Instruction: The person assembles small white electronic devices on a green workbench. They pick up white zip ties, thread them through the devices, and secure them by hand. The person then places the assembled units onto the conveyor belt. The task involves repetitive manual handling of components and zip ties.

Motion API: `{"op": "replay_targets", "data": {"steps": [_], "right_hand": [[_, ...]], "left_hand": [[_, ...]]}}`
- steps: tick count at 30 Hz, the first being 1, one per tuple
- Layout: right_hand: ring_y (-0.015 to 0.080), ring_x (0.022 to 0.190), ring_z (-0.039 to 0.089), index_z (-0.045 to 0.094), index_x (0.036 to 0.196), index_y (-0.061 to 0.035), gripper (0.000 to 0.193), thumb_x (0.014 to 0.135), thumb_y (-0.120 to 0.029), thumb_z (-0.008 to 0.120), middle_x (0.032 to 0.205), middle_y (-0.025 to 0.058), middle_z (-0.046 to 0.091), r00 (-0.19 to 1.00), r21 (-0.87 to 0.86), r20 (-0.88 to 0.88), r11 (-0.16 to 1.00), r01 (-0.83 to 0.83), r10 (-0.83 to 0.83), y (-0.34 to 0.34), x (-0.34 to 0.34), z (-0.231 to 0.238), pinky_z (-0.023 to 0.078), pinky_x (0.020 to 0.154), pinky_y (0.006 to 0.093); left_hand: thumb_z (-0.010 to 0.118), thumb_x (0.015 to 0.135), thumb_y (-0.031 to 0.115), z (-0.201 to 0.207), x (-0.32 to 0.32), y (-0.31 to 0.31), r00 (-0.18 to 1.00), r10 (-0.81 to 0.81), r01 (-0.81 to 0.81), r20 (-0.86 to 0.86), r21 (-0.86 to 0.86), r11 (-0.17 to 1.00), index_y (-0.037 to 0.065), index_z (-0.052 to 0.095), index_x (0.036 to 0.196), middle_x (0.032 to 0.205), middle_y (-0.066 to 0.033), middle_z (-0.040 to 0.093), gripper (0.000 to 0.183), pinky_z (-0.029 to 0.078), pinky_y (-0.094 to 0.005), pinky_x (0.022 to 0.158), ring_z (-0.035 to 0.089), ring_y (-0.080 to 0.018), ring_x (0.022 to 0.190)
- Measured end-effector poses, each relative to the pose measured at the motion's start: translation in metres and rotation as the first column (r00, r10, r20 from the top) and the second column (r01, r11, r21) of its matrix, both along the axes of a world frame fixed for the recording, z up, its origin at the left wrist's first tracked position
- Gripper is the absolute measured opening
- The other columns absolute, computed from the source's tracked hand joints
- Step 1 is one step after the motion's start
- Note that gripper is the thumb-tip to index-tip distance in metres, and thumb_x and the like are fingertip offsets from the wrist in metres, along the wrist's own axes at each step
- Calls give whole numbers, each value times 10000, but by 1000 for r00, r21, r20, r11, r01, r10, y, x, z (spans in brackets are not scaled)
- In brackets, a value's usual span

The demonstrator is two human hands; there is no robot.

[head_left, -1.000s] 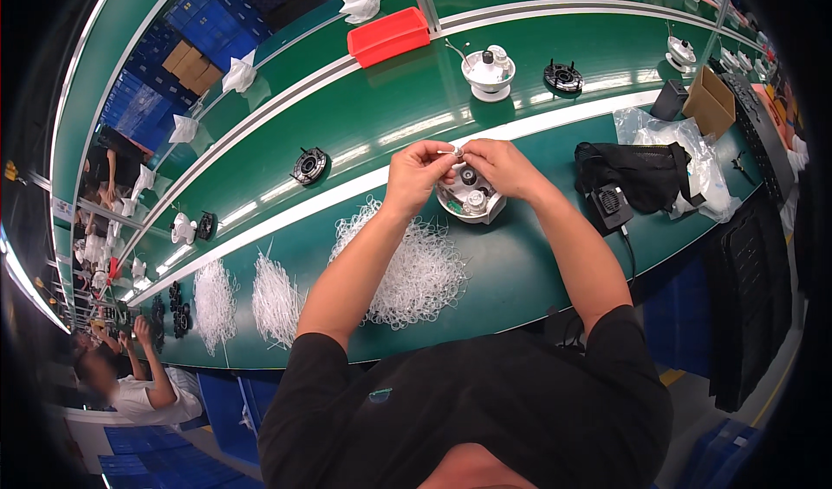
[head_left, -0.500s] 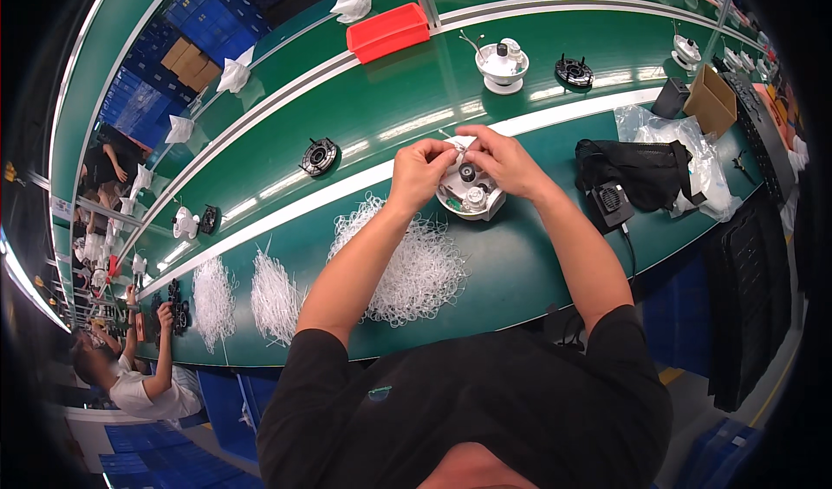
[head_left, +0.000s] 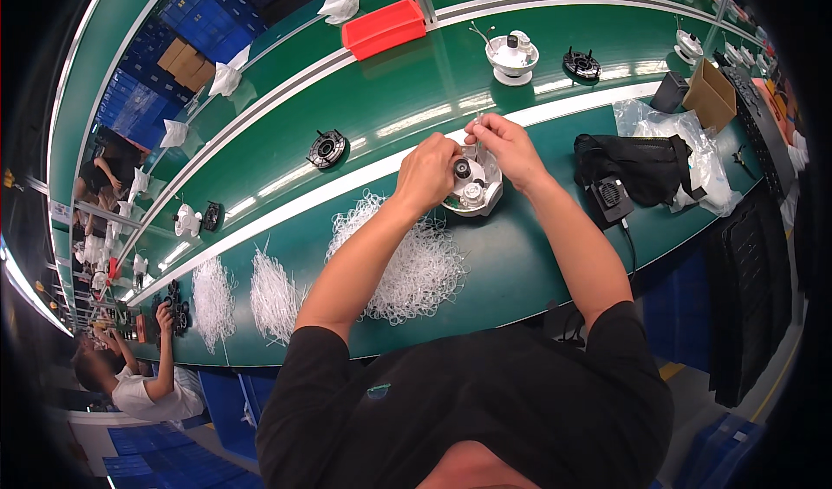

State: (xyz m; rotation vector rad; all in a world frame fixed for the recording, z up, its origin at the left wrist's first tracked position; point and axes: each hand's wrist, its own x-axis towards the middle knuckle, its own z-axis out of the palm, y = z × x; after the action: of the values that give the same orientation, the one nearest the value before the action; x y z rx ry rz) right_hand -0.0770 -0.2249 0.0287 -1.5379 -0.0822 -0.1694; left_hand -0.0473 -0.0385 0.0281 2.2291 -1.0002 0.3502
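Note:
A white round housing (head_left: 487,196) with a black knob-like part and a smaller white round part inside stands on the green bench in front of me, tilted toward me. Closed at its upper left edge is my left hand (head_left: 425,173), back of the hand up; its fingertips are hidden, so what they grip cannot be made out. My right hand (head_left: 510,149), at the housing's upper right, pinches a thin whitish strand (head_left: 477,118) between thumb and fingers. Left of the housing, below my left forearm, lies a big heap of thin white looped strands (head_left: 416,272).
Two smaller strand piles (head_left: 276,298) lie further left. On the green belt beyond are black rings (head_left: 327,148), a white housing (head_left: 512,56) and a red tray (head_left: 384,28). A black bag (head_left: 637,170) and a small black device (head_left: 609,199) sit right. A co-worker (head_left: 147,385) sits far left.
My right hand has risen slightly, drawing the strand up. My left hand has turned and closed further at the housing. The near belt's ring and housing have shifted slightly right and away.

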Motion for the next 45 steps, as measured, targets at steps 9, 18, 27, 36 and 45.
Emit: {"op": "replay_targets", "data": {"steps": [9,18,27,36,45], "right_hand": [[159,707,574,674,940,-54,167,874,-208,684,778,59,616,999,-592,-25,805,-41,33,-8,-10,11,459,671,328],[323,866,639,698,911,-89,141,791,-163,698,912,118,655,972,-848,144,529,24,187,-8,-3,15,500,785,430],[271,898,625,678,982,-66,189,850,-203,677,1017,102,603,960,-803,216,592,71,178,-16,-4,8,498,813,382],[167,763,618,619,1099,-5,343,985,-325,577,907,92,680,922,-208,65,898,387,-382,-41,10,-62,502,715,305],[230,776,641,610,1123,-29,307,955,-286,614,882,112,683,919,-351,194,850,392,-344,-31,8,-72,506,753,343]], "left_hand": [[653,785,4,-6,1,3,1000,22,-23,16,58,998,35,637,885,888,-144,614,106,493,-448,738,623,-361,856],[661,819,44,-5,0,3,997,59,-60,58,15,998,12,622,851,889,-166,623,60,497,-455,728,623,-373,812],[665,876,131,-10,8,12,992,126,-125,6,-49,991,-2,622,923,891,-162,622,147,509,-425,716,633,-329,776],[539,1015,222,-18,16,34,449,-169,-41,-877,-210,977,-58,571,1164,957,-119,680,318,601,-292,600,679,-166,715],[515,1005,132,-22,92,-13,477,-312,-482,-822,-541,689,-109,459,1201,1171,-218,580,317,629,-369,783,664,-322,996]]}}
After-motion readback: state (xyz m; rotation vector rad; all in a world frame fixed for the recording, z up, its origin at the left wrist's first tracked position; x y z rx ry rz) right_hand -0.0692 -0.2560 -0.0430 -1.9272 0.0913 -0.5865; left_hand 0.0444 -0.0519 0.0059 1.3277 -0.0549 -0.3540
